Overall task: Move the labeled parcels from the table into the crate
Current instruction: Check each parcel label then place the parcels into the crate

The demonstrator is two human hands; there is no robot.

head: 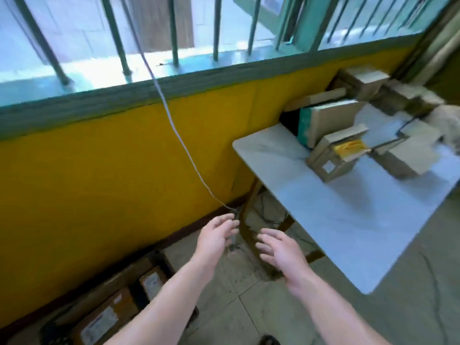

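Table [348, 215] parcels [331, 163] up-R of R grip [278, 252]

Ahead of me a yellow wall [99, 183] runs under a barred, green-framed window [82, 33] bright with daylight. To my right the white bench [336, 220] stands on grey floor tiles [410, 282].

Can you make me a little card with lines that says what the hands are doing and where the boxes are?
left hand: open, holding nothing, above the floor
right hand: open, holding nothing
table: white top, cardboard parcels piled at its far end
crate: dark, on the floor by the yellow wall, labelled parcels inside
cable: white, hangs down to the floor
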